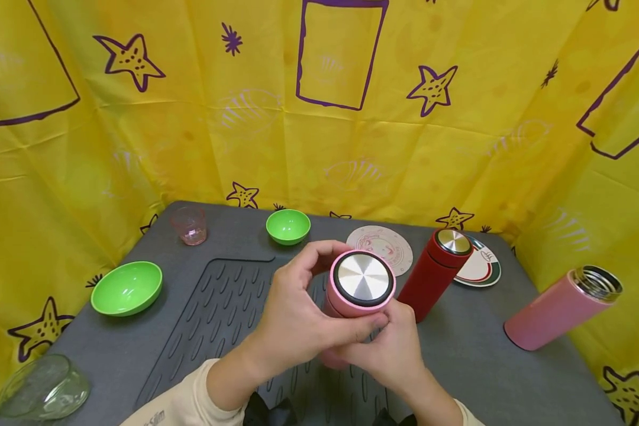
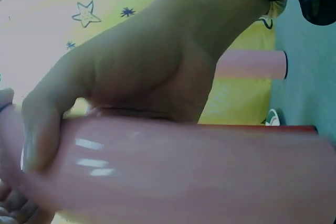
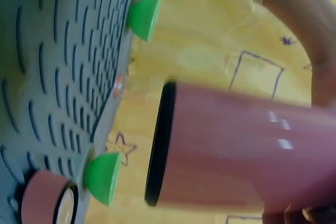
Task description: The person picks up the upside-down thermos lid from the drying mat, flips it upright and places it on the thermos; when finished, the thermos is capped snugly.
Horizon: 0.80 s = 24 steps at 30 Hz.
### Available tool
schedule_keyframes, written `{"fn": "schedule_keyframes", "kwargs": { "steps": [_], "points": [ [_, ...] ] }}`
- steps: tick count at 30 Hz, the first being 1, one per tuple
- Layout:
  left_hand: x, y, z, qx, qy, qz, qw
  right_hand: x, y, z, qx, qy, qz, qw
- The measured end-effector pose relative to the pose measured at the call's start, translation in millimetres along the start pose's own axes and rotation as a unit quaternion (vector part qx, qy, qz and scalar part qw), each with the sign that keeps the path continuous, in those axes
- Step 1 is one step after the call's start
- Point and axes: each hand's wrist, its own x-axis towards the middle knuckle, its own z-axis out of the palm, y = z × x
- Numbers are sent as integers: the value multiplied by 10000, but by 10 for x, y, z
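Both hands grip a pink thermos flask [image 1: 334, 307] in front of the body. Its lid has a brushed silver top [image 1: 364, 278] with a black ring, facing up toward the head camera. My left hand [image 1: 298, 307] reaches round the lid end, thumb across the near side and fingers on the far left. Below it, my right hand [image 1: 391, 349] wraps the upper body from the right; its thumb shows in the left wrist view. In the right wrist view the flask's black base [image 3: 161, 142] hangs above the grey ribbed mat [image 3: 58, 51]. A pink cap [image 3: 44, 198] stands on that mat.
A red flask [image 1: 431, 275] stands right of the hands, and a lidless pink flask [image 1: 554, 313] farther right. Behind are a coaster [image 1: 404, 245], a plate [image 1: 481, 266] and a small green bowl [image 1: 288, 227]. Leftward sit a larger green bowl [image 1: 128, 290], a pink glass [image 1: 190, 226] and a clear glass bowl [image 1: 45, 387].
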Motion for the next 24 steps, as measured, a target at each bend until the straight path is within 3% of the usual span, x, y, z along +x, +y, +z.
{"fn": "schedule_keyframes", "kwargs": {
  "steps": [3, 7, 11, 14, 19, 24],
  "points": [
    [30, -17, -63, -442, -476, -21, 9979, 3, 4, -25, 293, -191, -14, 9994],
    [94, -80, -158, -1131, -1203, -196, 9861, 6, 7, -46, 614, -392, -46, 9973],
    [127, -138, -197, -1377, -1510, -300, 9784, 3, 9, -32, 536, -311, -85, 9980],
    [108, -130, -163, -1209, -1287, -355, 9836, -3, 10, -4, 249, -19, -74, 9997],
    [50, -51, -40, -245, -384, -346, 9984, -1, 7, 57, -356, 627, -101, 9973],
    [37, -14, 23, 531, 236, 106, 9983, 5, 11, 79, -855, 823, -297, 9925]
  ]
}}
